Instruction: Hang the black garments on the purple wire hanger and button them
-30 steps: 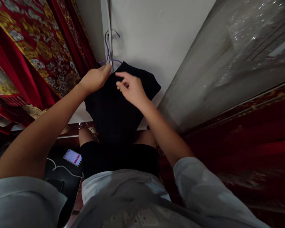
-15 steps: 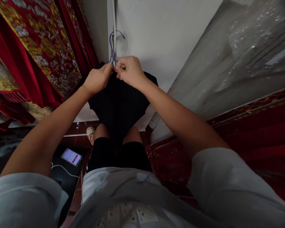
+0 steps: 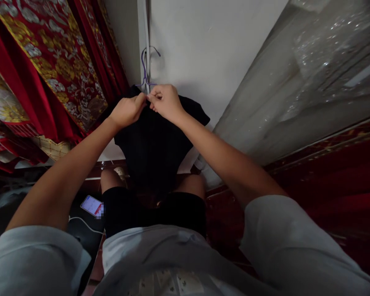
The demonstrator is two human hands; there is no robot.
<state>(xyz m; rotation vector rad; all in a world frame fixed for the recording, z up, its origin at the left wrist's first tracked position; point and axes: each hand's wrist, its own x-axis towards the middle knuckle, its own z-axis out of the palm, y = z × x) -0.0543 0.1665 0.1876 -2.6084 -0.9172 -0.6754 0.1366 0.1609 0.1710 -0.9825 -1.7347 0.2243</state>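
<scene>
A black garment [image 3: 154,144] hangs spread out on a purple hanger [image 3: 144,63] in front of a white wall. My left hand [image 3: 128,110] is closed in a pinch on the garment's top edge, just below the hanger's neck. Close beside it, fingertips almost touching, my right hand [image 3: 165,102] pinches the same edge with thumb and forefinger. The hanger's hook stands above both hands, next to a narrow pale vertical strip [image 3: 147,28]. Whatever small detail lies between the fingertips is too small to make out.
Red and gold embroidered cloth [image 3: 61,61] hangs at the left. A lit phone [image 3: 91,205] lies on a black surface [image 3: 83,230] at lower left, with a white cable [image 3: 86,225]. Clear plastic sheeting [image 3: 280,82] covers the right side above red material [image 3: 327,181].
Both hands and the garment on its hanger sit slightly lower in view. My knees have spread farther apart. Both hands keep their pinch.
</scene>
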